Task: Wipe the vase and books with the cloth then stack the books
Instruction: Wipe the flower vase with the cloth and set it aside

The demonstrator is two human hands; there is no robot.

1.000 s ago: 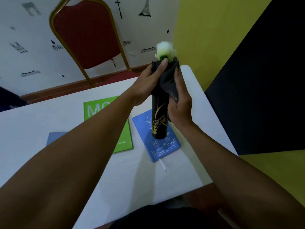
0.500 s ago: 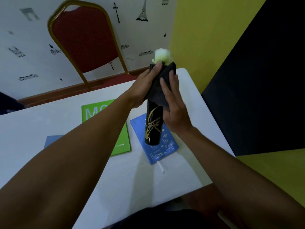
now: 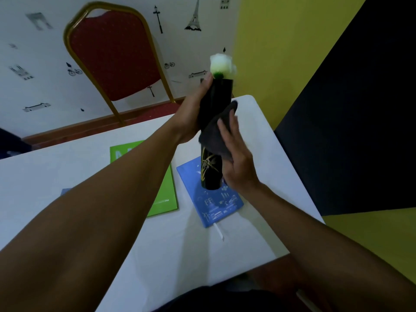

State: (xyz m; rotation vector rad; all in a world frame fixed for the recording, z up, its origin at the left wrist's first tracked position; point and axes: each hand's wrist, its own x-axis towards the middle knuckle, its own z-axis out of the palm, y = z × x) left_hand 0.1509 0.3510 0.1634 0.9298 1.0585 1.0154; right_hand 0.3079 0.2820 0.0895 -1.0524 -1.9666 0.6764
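Head view: we are seeing the cloth [image 3: 215, 135] now sitting at the middle of the vase [image 3: 213, 140], where half a second ago it was bunched up by the rim. The right hand [image 3: 236, 163] is sliding down with it, so we are judging the wipe as running top to bottom along the vase body, vase step in progress, books not started.

Left hand [image 3: 193, 113] grip: curled round the upper part of the vase, thumb up near the rim under the white flower [image 3: 221, 64], holding the vase lifted and tilted over the tabletop [image 3: 157, 244].

Right hand grip: fingers spread, palm pressing the cloth against the vase side, not pinching it.

The vase base is hanging above the blue book [image 3: 211, 199], apart from it as far as we can tell. The green book [image 3: 164, 194] is lying just left, a second blue book [image 3: 65, 191] mostly hidden behind the left forearm. All books are flat, unstacked.
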